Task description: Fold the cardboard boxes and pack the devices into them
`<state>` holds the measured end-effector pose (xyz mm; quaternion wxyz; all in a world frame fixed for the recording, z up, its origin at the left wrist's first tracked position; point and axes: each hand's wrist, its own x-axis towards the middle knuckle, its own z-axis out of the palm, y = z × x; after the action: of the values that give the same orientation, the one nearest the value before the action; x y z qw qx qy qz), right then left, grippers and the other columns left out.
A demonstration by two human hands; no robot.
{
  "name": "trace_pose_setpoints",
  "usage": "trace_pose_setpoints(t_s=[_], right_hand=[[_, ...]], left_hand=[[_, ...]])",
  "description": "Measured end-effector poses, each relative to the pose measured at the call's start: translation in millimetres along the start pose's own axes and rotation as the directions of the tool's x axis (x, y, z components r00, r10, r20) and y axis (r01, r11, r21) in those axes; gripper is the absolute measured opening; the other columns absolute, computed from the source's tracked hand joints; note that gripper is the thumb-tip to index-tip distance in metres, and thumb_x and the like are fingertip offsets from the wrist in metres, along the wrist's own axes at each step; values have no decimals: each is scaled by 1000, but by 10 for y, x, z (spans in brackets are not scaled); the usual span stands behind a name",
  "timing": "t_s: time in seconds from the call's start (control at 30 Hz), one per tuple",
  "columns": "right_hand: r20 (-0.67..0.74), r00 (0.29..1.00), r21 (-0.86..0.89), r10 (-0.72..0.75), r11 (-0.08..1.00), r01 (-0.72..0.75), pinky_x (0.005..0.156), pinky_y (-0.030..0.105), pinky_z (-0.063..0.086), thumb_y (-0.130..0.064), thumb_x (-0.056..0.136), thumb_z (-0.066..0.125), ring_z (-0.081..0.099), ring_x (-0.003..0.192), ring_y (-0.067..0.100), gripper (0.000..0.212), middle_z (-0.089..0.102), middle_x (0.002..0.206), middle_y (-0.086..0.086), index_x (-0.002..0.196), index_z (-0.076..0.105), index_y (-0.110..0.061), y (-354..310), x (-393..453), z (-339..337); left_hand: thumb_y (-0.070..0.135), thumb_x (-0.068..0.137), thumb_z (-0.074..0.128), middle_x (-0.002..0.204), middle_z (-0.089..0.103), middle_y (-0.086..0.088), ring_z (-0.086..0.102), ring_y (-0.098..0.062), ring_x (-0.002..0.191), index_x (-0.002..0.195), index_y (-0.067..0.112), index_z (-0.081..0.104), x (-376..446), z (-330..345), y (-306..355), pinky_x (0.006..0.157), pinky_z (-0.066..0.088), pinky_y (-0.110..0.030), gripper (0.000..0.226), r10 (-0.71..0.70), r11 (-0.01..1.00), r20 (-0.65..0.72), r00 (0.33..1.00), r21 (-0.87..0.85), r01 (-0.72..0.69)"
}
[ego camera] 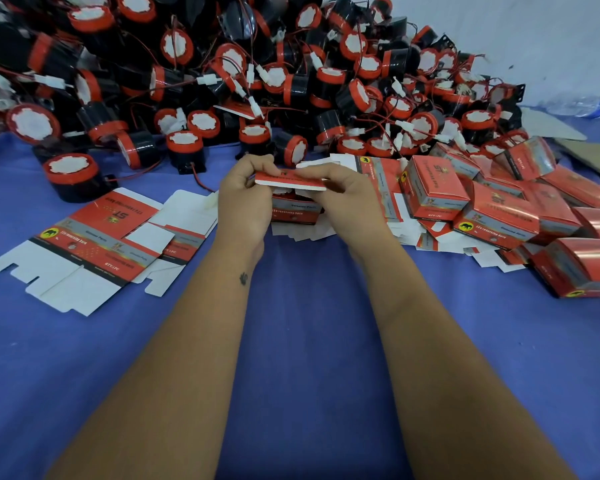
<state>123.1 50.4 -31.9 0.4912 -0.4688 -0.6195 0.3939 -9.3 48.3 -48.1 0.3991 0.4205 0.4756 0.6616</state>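
- Nearest the camera, two bare forearms reach forward over the blue surface (309, 358) and meet at a small red box (293, 211).
- Left hand (245, 197) grips the box's left end; its fingers (257, 164) are curled over the raised top flap (291, 180) and pinch that flap's left edge.
- Right hand (352, 194) holds the flap's right part, fingers together on its red face and thumb under its white edge; the box body sits just below and between both hands.
- Whether a device is already inside the box cannot be told, as the flap and fingers hide the opening.
- Left of the fingers, flat unfolded box blanks (87, 244) lie on the surface, printed red and grey with white tabs, one overlapping another.
- Right of the fingers, a heap of folded red boxes (499, 209) rests on more flat blanks (378, 181), the boxes leaning against one another.
- Beyond the fingers, a large pile of devices (257, 74) spans the far surface: black round bodies with red caps and white centres, trailing red-and-black wires with white plugs.
- Far right, beyond the boxes, plain cardboard sheets (582, 150) lie flat, and a clear plastic bottle (586, 105) lies by the pale wall.
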Motion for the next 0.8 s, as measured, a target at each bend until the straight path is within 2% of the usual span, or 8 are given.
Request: trace_pose_setpoints(t_s=[0.13, 0.23, 0.27, 0.33, 0.43, 0.6, 0.7, 0.8], right_hand=[[112, 991, 198, 71, 976, -92, 76, 10, 51, 5, 96, 39, 62, 93, 3, 37, 57, 137, 19, 123, 64, -1, -90, 30, -70], [99, 995, 242, 31, 969, -54, 94, 24, 51, -9, 99, 44, 56, 118, 7, 31, 52, 140, -3, 117, 69, -15, -84, 21, -67], [93, 996, 209, 5, 978, -24, 94, 22, 50, -8, 99, 47, 53, 119, 4, 31, 51, 136, -8, 113, 71, -22, -70, 1, -60], [92, 996, 120, -13, 993, 2, 89, 14, 47, -2, 97, 48, 53, 113, -1, 35, 54, 128, -8, 112, 71, -23, -23, -14, -55], [101, 995, 11, -17, 1000, 16, 93, 15, 46, -1, 97, 48, 56, 114, 7, 36, 61, 127, 0, 123, 68, -16, 32, -8, -57], [138, 990, 18, -18, 1000, 16, 101, 26, 49, -4, 94, 60, 59, 117, 10, 39, 62, 130, 0, 131, 63, -16, 51, -12, -111], [116, 993, 36, -35, 999, 31, 98, 25, 51, -6, 94, 64, 61, 115, 10, 39, 64, 128, 1, 131, 62, -15, 66, -13, -121], [78, 994, -49, -79, 995, 83, 98, 25, 51, -12, 95, 63, 58, 117, 10, 36, 61, 129, 0, 132, 61, -17, 96, -8, -94]], left_hand=[[-3, 92, 43, 87, 72, 8, 67, -18, 82, 75, 21, 68, 25, -33, 32, 67, 54, -31, 39, -106, 968, -36, 994, -231, 95], [20, 100, 35, 88, 73, -4, 68, -19, 83, 85, 12, 70, 21, -66, 50, 70, 56, -33, 39, -107, 889, 82, 991, -439, 132], [22, 101, 33, 91, 72, -6, 68, -19, 85, 88, 11, 70, 20, -57, 50, 72, 57, -33, 41, -103, 879, 113, 988, -455, 143], [11, 97, 40, 99, 70, -9, 67, -22, 92, 93, 13, 69, 19, -11, 37, 79, 57, -37, 30, -98, 924, 145, 985, -355, 144], [-4, 92, 50, 109, 69, -8, 66, -22, 99, 100, 20, 68, 11, 39, 5, 82, 55, -33, 32, -103, 987, 157, 982, -108, 120], [3, 94, 64, 113, 69, -4, 66, -18, 103, 104, 27, 66, -27, -2, -13, 78, 55, -24, 26, -13, 994, 159, 987, -101, 29], [2, 95, 61, 104, 70, 2, 68, -15, 98, 107, 23, 68, -2, -12, 6, 79, 56, -27, 25, -36, 990, 154, 987, -131, 57], [-3, 94, 53, 113, 69, 0, 68, -15, 102, 116, 19, 68, 31, -31, 25, 83, 55, -29, 34, -74, 982, 176, 982, -160, 103]])
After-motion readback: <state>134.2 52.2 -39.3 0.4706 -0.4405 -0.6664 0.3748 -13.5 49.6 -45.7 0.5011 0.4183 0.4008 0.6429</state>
